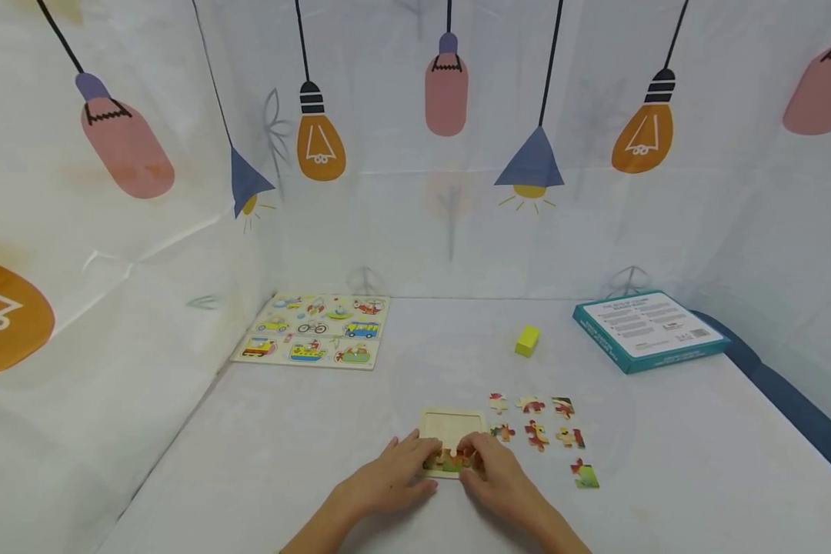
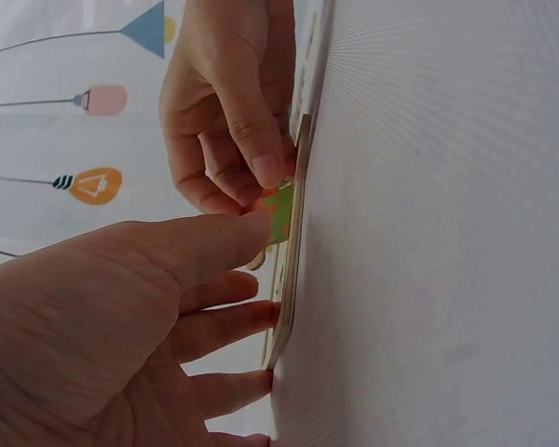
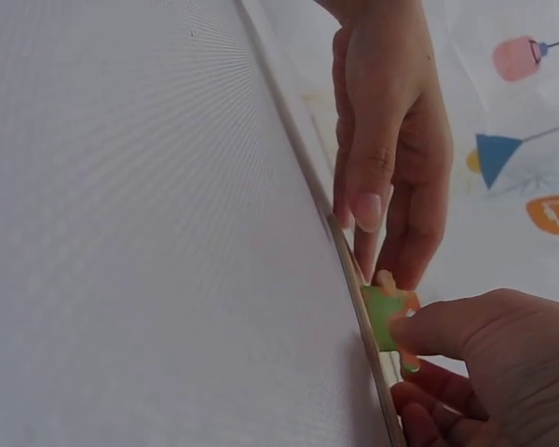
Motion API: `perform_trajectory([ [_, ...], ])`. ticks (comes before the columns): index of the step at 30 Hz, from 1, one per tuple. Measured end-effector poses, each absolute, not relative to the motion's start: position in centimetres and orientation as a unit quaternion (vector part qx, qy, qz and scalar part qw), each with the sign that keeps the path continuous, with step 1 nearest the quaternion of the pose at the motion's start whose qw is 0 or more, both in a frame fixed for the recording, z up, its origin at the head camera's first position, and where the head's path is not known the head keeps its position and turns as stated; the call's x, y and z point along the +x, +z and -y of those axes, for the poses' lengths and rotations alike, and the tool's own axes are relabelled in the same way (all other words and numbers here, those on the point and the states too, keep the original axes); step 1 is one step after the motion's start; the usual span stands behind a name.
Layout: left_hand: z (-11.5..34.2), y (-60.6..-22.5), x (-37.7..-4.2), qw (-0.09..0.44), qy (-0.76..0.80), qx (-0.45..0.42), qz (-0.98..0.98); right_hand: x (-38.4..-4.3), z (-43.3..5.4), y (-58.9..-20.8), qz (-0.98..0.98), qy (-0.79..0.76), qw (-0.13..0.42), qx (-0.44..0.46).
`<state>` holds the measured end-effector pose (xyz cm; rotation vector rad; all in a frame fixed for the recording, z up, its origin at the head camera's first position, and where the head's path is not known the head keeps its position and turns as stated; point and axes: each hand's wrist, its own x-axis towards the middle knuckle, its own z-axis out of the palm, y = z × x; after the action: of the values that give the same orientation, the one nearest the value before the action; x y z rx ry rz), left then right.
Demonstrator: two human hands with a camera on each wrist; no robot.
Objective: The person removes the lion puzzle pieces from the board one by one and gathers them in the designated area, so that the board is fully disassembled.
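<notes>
On the table lies a small wooden puzzle tray (image 1: 453, 423), its lower part filled with colourful pieces. My right hand (image 1: 502, 478) pinches a green and orange jigsaw piece (image 3: 383, 315) between thumb and fingers. This piece stands tilted at the tray's near edge. My left hand (image 1: 392, 475) rests on the tray's left side with its fingers extended. In the right wrist view the left thumb (image 3: 367, 210) is apart from the piece. Several loose pieces, such as a green-cornered one (image 1: 586, 475) and a red and yellow one (image 1: 536, 435), lie to the right of the tray.
A wooden vehicle puzzle board (image 1: 325, 336) lies at the back left. A yellow block (image 1: 527, 341) stands beyond the loose pieces. A teal and white box (image 1: 647, 331) lies at the back right. White sheeting (image 1: 388, 231) with printed lamps hangs behind the table.
</notes>
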<state>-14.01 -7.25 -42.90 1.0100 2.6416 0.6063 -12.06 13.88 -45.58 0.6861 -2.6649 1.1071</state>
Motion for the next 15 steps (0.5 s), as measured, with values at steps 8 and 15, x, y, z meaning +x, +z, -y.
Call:
perform_trajectory([
  [8,7.3,-43.12,-13.83,0.097,0.189,0.361,-0.908,-12.02,-14.04,-45.61,0.874,0.389,0.12,0.266],
  [15,7.39,-43.05,-13.7,0.085,0.181,0.366,-0.909,-12.01,-14.24,-45.75,0.873,0.383,0.118,0.279],
])
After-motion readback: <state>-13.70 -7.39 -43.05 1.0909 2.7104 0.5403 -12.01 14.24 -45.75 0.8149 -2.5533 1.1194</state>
